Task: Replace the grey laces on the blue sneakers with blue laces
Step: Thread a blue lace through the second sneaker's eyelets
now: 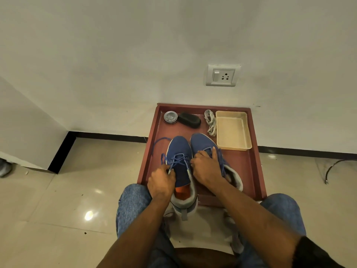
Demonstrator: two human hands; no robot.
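Lacing the left sneaker (179, 151), seated, both shoes side by side on the red tray (251, 167), toes toward its far edge. My left hand (161, 181) sits at the shoe's left side, fingers curled, pinching the white tip of the blue lace (174, 159); crossings already run over the tongue, and a loose loop of the same lace arcs out past the tray's left edge. My right hand (207, 167) rests between the two shoes, fingers curled in against the left shoe's right eyelets; cannot tell whether they grip lace there. Right sneaker (202, 142) just beside it, partly under my wrist, blue lace strands trailing along its right side. Heel of the left shoe hangs over the tray's near edge.

Far edge of tray: round polish tin (170, 117) near the left corner, black brush (189, 120) touching or just beside it, grey laces (211, 122) bundled next, cream basket (232, 130) in the right corner. Jeans-clad knees either side of the near edge.
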